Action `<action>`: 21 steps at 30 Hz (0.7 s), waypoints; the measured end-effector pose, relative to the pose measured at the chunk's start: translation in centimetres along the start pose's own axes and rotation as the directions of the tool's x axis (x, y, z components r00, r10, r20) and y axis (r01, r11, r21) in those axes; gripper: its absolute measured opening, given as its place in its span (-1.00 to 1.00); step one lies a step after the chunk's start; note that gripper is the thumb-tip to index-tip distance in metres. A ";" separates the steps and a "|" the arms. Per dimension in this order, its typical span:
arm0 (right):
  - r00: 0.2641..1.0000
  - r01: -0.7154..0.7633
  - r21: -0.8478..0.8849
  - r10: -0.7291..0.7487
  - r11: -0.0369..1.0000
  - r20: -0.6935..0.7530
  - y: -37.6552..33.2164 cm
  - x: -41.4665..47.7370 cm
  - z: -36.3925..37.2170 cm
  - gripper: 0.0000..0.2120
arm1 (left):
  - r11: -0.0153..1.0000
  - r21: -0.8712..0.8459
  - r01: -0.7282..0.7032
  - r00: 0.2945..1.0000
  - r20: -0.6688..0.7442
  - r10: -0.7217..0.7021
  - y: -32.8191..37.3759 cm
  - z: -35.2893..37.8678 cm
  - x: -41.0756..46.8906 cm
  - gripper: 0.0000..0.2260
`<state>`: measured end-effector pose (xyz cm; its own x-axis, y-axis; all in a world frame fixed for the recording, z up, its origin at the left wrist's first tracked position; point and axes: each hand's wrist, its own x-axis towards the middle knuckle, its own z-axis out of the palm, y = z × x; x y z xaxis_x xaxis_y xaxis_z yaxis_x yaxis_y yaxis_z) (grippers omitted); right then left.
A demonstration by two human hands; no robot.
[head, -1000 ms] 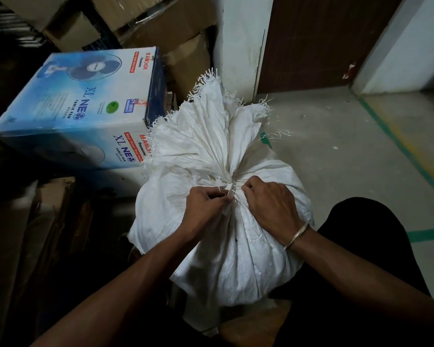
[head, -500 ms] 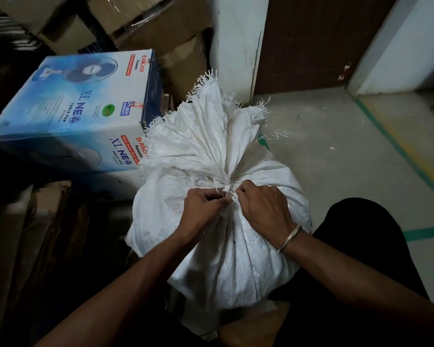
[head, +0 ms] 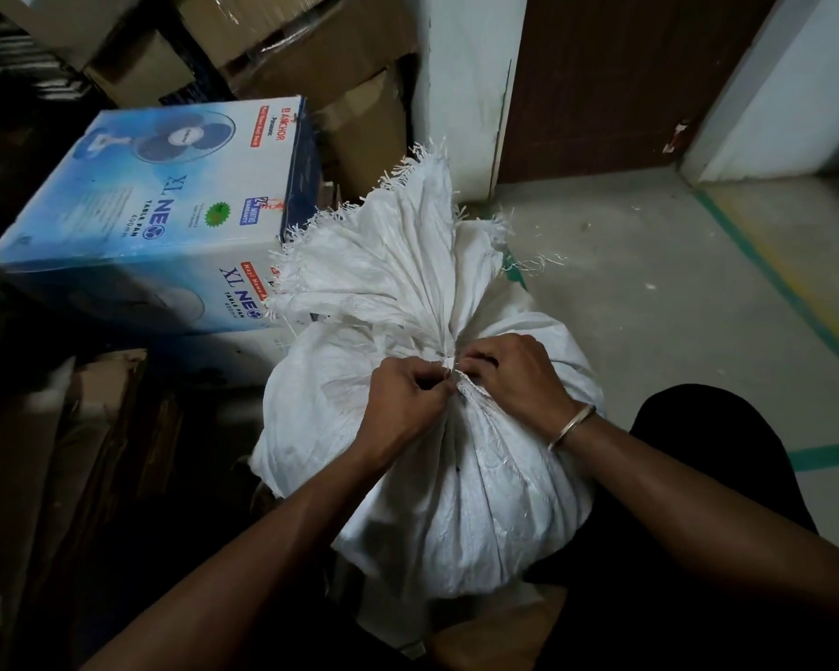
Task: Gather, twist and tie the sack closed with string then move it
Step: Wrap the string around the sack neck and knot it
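Cardboard cartons (head: 311, 46): brown, stacked at upper left behind everything else; some faces carry clear tape.
Fan box (head: 151, 210): blue-and-white printed carton, rectangular, lying tilted at left. Its near right corner sits just beside the frayed mouth of the sack, partly hidden by it.
Flattened cardboard (head: 93, 428): dark brown sheets at lower left, beside the sack's left flank.
Sack (head: 456, 501): white woven plastic, bulging and rounded, creased in lengthwise folds toward the neck. It rests low at centre frame in front of the person, between the fan box and the person's dark-clothed leg (head: 727, 477). Above the neck the gathered mouth fans upward, its edge ragged with loose white fibres.
String (head: 449, 368): thin, pale, visible only as a short piece at the neck between the two hands; how it is knotted cannot be told.
Left hand (head: 403, 404): fingers curled closed, pinching at the neck on the string.
Right hand (head: 519, 375): fingers bent closed against the neck, touching the left hand's fingertips; a metal bangle (head: 570, 426) circles the wrist.
Wall and door (head: 626, 79): white plaster corner and a brown door panel behind the sack.
Floor (head: 650, 307): grey concrete at right, marked with green and yellow painted lines.
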<state>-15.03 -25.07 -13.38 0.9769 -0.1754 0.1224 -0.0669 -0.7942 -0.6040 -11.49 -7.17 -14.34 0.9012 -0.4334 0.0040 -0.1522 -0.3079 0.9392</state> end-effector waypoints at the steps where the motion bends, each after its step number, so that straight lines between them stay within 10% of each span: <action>1: 1.000 0.005 0.005 -0.005 1.000 0.014 0.2 0.0 -0.1 -0.90 | 1.000 0.015 0.006 1.000 0.016 -0.007 -0.1 -0.1 0.2 -0.78; 5: 1.000 -0.003 0.023 0.003 1.000 0.018 0.7 0.4 -0.2 -0.91 | 0.991 -0.073 0.114 0.987 -0.105 -0.122 -0.7 -1.0 0.9 -0.82; 9: 1.000 0.003 0.038 -0.002 0.999 -0.014 0.6 0.5 0.4 -0.86 | 0.974 0.223 -0.027 0.947 -0.306 0.096 -1.2 -0.8 1.6 -0.80; 21: 0.988 -0.087 0.059 0.094 0.994 -0.121 1.6 2.6 0.0 -0.94 | 0.997 0.054 -0.059 0.984 -0.165 0.068 -0.9 0.1 5.0 -0.62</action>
<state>-12.64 -26.77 -14.06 0.9344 -0.3184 0.1597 -0.1399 -0.7404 -0.6575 -6.90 -9.11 -15.22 0.9434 -0.3076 0.1241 -0.2273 -0.3270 0.9173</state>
